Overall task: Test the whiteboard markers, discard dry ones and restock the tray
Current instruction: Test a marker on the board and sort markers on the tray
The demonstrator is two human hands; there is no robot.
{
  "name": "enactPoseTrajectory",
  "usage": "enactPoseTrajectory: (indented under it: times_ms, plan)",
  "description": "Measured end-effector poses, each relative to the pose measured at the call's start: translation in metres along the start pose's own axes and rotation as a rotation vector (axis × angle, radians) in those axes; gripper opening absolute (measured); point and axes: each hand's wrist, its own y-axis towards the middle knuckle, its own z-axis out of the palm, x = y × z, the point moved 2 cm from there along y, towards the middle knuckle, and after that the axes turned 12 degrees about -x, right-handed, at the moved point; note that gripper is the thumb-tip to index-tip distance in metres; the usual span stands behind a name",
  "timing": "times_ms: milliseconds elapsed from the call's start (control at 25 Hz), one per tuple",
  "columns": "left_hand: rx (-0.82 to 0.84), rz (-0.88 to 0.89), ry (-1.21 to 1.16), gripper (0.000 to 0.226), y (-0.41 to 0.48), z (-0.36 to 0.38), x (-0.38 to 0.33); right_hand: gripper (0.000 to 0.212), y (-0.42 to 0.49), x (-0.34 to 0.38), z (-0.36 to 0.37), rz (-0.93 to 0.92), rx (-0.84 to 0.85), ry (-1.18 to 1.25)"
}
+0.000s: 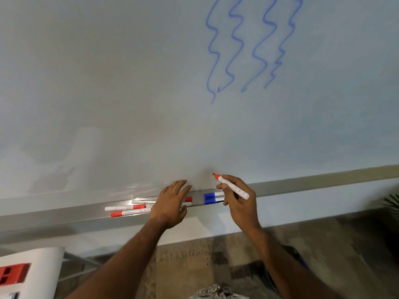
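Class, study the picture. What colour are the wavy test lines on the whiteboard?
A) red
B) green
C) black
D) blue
D: the four wavy lines on the whiteboard are blue; only the uncapped marker held in the right hand is red.

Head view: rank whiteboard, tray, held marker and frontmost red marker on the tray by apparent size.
1. whiteboard
2. tray
3. Tie: the held marker in the right hand and the frontmost red marker look about equal. Fingers cover part of the held one, so I can't rank them.
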Motion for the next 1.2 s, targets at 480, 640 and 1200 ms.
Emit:
enactPoseTrajectory:
  times_ms: [480, 640, 1200]
  plan:
    - [0.119, -0.14, 0.036, 0.026, 0.035, 0.045, -0.022, 0.021, -0.017, -0.045, -0.029, 0.184, -0.005, -0.141]
    - [0.149, -0.154, 0.085, 0.019, 0.037, 0.057, -0.027, 0.025, -0.014, -0.048, -0.037, 0.191, -0.013, -0.151]
    - [-0.052, -0.173, -0.119, 0.023, 0.045, 0.048, -0.024, 0.027, -0.013, -0.042, -0.056, 0.209, -0.058, -0.064]
